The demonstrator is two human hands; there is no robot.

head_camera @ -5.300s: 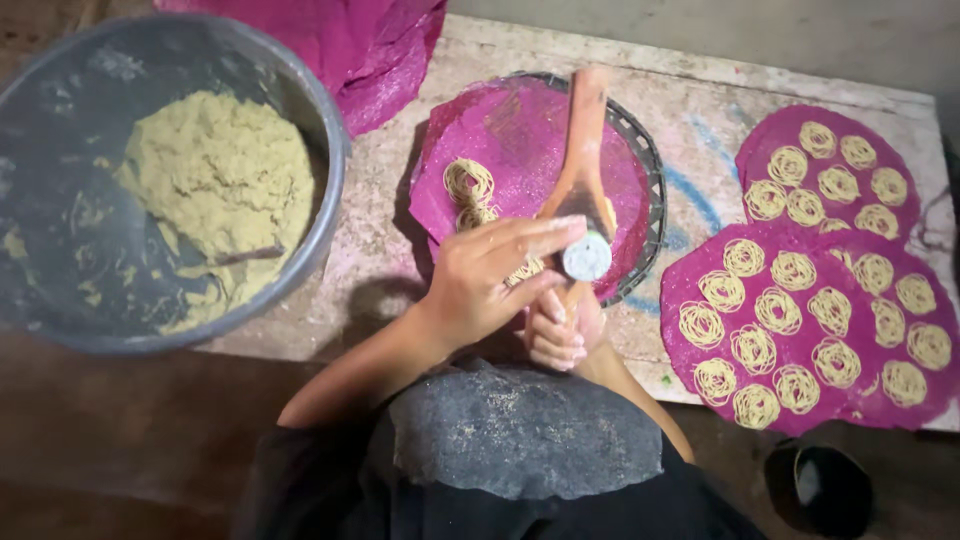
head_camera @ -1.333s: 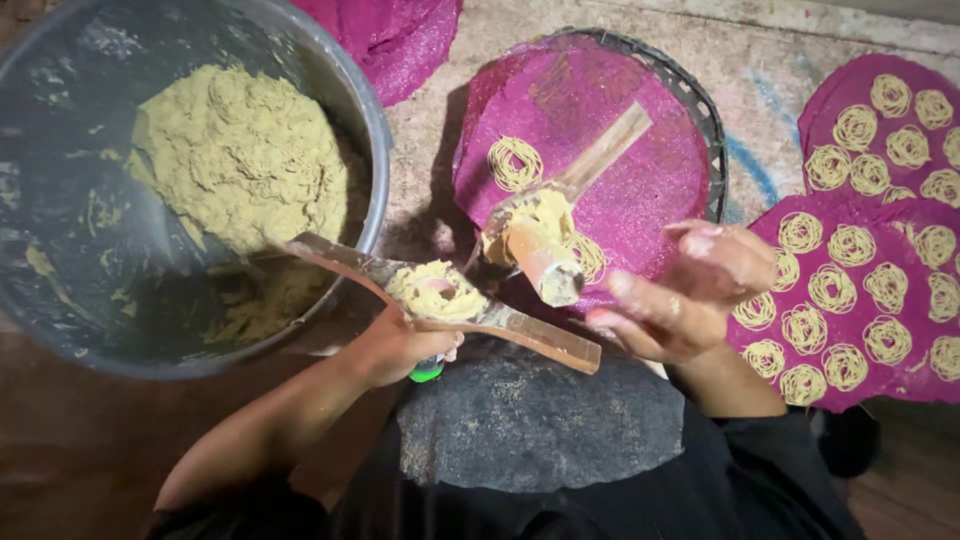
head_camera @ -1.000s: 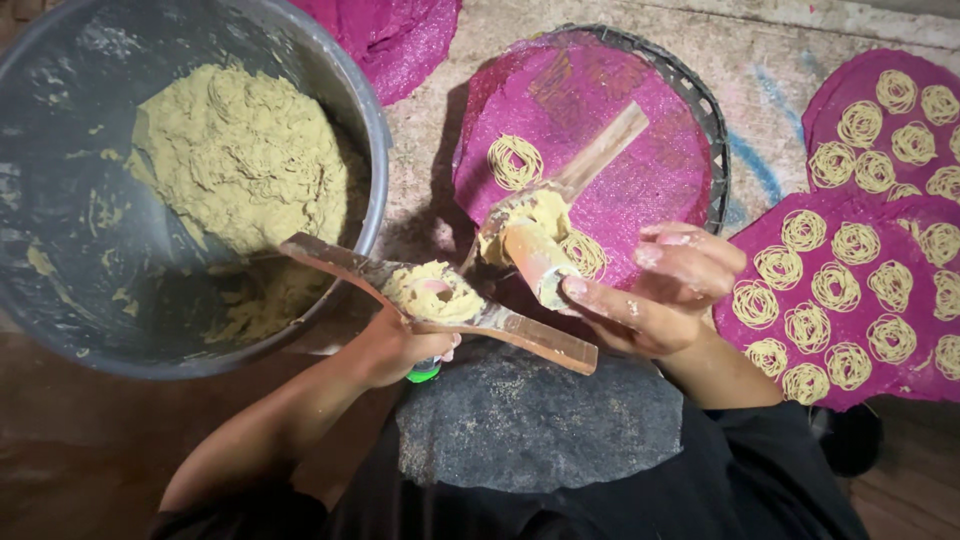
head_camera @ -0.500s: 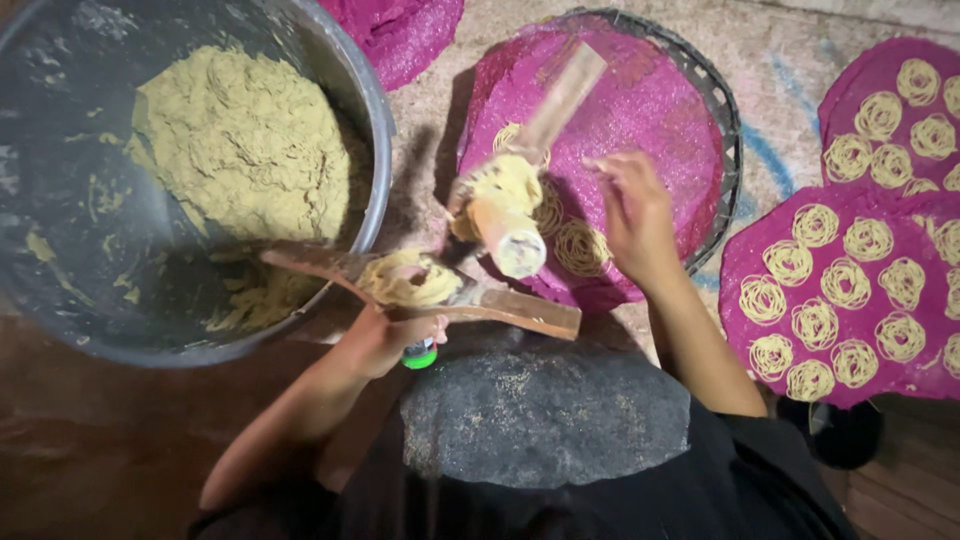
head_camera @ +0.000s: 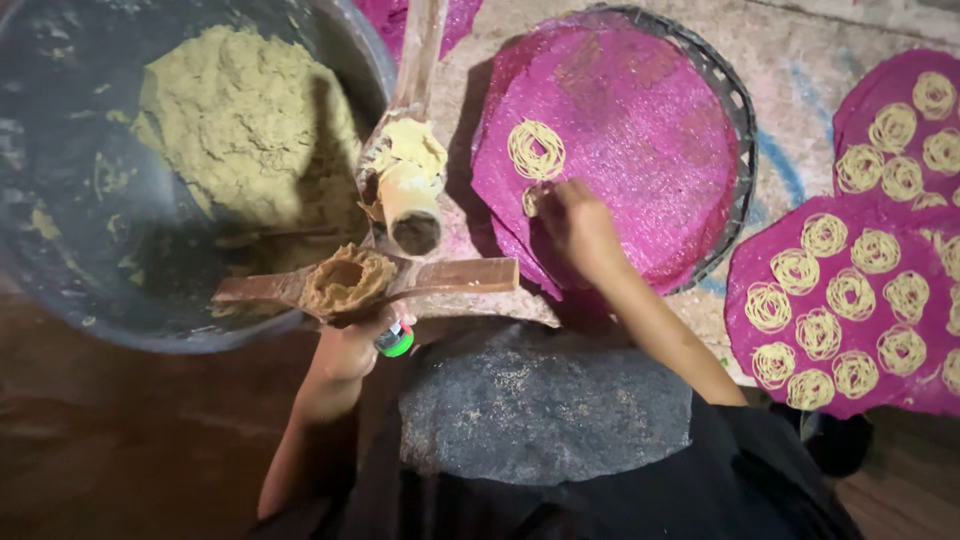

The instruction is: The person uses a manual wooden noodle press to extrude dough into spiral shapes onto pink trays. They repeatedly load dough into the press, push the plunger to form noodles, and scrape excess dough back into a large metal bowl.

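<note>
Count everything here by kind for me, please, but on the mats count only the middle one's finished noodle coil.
Grey metal bowl of yellow dough: 1
Wooden press parts: 2
Round pink mesh mats: 4
Dark woven basket tray: 1
Finished yellow noodle coil, middle mat: 1
Total: 9

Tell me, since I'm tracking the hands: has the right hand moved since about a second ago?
Yes. The right hand has gone from the tray's near right edge leftward and onto the pink mat, fingers by the small dough coil.
</note>
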